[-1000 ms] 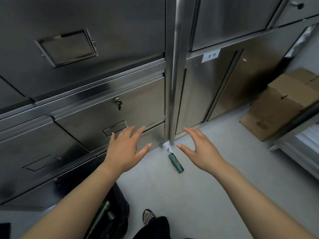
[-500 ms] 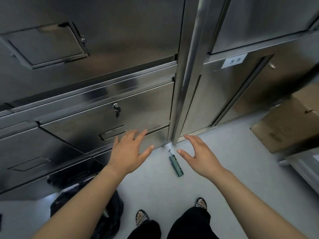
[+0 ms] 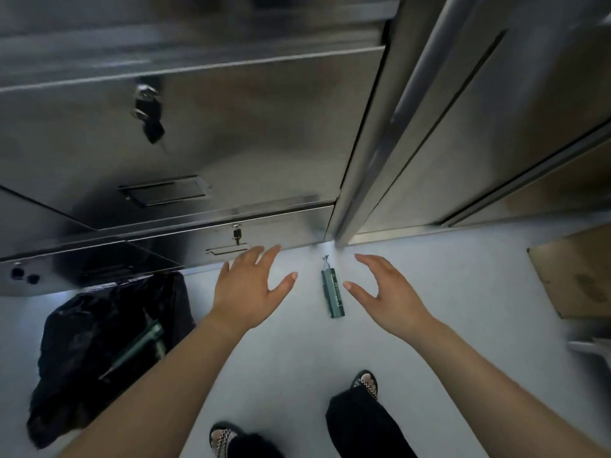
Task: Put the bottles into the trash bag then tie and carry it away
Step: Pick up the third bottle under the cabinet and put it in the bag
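Note:
A slim green bottle [image 3: 333, 292] lies on the pale floor just in front of the steel cabinets, its pump top pointing at the cabinet base. My left hand [image 3: 248, 285] hovers to its left, fingers spread, holding nothing. On the bottle's right my right hand [image 3: 386, 290] is open too, thumb close to the bottle but not touching. At the lower left a black trash bag [image 3: 82, 352] sits open on the floor, with another green bottle [image 3: 139, 348] lying inside it.
Stainless steel cabinets [image 3: 231, 133] with drawers and keys in locks fill the upper view. A cardboard box [image 3: 578, 269] stands on the floor at the right. My feet in sandals [image 3: 365, 383] are below the hands.
The view has tilted down and moved closer to the floor. The trash bag and the bottle inside it have come into fuller view. Both hands stay open on either side of the floor bottle.

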Available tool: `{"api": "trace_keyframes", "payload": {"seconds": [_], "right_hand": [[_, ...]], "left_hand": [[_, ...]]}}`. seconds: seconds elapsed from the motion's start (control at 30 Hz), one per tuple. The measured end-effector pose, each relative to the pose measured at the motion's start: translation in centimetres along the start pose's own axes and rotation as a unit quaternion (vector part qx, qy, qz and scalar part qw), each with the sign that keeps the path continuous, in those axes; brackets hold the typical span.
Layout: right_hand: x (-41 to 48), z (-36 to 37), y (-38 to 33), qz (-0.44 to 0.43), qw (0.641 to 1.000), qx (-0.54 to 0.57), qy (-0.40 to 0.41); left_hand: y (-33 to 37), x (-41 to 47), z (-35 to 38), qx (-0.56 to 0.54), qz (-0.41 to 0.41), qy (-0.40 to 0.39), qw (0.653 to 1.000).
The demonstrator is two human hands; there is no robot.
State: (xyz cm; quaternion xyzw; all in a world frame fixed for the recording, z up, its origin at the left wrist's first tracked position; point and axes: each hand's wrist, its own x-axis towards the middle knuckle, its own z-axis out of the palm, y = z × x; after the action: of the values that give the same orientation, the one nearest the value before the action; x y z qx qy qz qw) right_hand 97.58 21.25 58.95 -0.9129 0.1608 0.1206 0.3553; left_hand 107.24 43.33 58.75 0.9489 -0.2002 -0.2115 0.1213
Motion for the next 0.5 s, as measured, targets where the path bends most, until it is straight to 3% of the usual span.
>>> {"api": "trace_keyframes", "payload": {"seconds": [0.37, 0.5], "right_hand": [[10.5, 28.0, 20.5, 0.089, 0.994, 0.058, 0.009], [15.1, 35.8, 27.8, 0.110, 0.991, 0.043, 0.059]], "left_hand": [[-11.8, 10.0, 30.2, 0.024, 0.000, -0.080, 0.996], [-14.7, 14.5, 40.2, 0.039, 0.007, -0.081, 0.996]]}}
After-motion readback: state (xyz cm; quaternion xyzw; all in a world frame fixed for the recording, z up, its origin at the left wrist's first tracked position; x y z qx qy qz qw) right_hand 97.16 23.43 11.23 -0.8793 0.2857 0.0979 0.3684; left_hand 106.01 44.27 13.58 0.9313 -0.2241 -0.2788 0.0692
